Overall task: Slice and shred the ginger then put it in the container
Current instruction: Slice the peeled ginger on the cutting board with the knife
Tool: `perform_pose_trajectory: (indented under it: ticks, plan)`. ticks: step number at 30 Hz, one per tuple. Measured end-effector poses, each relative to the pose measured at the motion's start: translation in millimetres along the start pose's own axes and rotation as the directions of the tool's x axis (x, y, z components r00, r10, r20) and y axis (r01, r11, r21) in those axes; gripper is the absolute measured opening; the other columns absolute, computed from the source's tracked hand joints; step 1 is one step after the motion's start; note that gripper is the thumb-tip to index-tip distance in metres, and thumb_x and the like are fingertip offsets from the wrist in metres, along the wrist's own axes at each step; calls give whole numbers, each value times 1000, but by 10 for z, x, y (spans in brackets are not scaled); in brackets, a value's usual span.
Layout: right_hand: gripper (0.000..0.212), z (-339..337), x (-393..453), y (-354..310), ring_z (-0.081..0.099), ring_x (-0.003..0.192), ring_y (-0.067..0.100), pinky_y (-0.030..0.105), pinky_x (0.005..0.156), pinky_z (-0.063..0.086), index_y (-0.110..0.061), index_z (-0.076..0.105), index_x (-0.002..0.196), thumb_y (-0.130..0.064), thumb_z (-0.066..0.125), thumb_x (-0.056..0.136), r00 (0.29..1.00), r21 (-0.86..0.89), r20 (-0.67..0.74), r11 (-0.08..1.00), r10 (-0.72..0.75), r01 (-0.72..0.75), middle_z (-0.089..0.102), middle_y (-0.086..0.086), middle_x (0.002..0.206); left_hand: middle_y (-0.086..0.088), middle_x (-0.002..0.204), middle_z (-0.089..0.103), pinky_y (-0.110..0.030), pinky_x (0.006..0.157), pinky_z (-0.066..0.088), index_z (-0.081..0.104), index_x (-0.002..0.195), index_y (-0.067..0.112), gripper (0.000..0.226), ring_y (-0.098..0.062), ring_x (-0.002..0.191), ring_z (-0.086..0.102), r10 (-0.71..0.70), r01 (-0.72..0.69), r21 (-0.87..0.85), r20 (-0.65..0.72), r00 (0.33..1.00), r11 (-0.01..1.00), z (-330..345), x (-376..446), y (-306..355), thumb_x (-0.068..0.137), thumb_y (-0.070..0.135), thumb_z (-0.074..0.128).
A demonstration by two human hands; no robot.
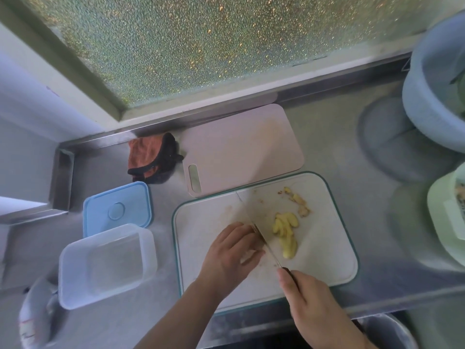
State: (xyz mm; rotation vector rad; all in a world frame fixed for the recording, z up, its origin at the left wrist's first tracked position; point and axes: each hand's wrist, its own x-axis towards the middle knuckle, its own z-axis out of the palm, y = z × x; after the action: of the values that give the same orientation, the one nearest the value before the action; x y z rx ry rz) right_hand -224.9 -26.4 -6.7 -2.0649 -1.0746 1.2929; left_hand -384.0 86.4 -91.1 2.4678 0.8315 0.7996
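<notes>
Both hands worked at the near edge of the white cutting board (327, 260). At the right, the right hand (312, 303) was wrapped around the dark handle of a kitchen knife (261, 238), whose blade ran away up and to the left across the board. Just left of the blade, the left hand (231, 255) lay curled over the piece being cut, fingertips against the flat of the blade; the ginger under it was almost wholly hidden, so how much remained uncut could not be told.

Right of the blade, a row of pale yellow ginger slices (285, 234) lay overlapping on the board. Farther back, near the far right corner, sat a few ginger trimmings (299, 201) with brownish bits.

Left of the board stood a clear plastic container (108, 265) with nothing in it, and behind it its blue lid (117, 209) lay flat on the steel counter (339, 147). Beyond those were a second, pinkish cutting board (239, 147) and a crumpled orange cloth (151, 157).

Judging by this, slicing was under way, with shredding and the transfer to the container not yet begun.
</notes>
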Motion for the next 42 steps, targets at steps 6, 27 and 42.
perform_pose_trajectory:
  ticks: [6, 27, 42]
  plan:
    - [64, -64, -98, -103, 55, 74, 6, 27, 70, 43, -18, 48, 65, -74, 18, 69, 1000, -21, 6, 999, 26, -25, 57, 4, 66, -6, 111, 71, -34, 94, 56, 75, 103, 6, 24, -21, 107, 64, 14, -14, -5, -20, 1000, 1000, 12, -3, -4, 83, 18, 83]
    - [63, -134, -64, -177, 57, 74, 12, 28, 67, 42, -19, 47, 64, -73, 15, 71, 997, -63, 72, 997, 41, -36, 55, 6, 64, -3, 114, 65, -30, 101, 53, 63, 112, 14, 34, -19, 109, 63, 38, -41, -36, -61, 997, 999, 22, 17, 22, 83, 18, 81]
    - [65, -108, -67, -213, 57, 82, 10, 22, 72, 41, -23, 49, 71, -73, 7, 70, 997, -121, 73, 992, 31, -22, 60, 2, 78, -8, 112, 72, -29, 100, 54, 76, 103, 5, 24, -22, 111, 65, 10, -11, -31, -23, 1000, 999, 56, -31, -31, 84, 17, 81]
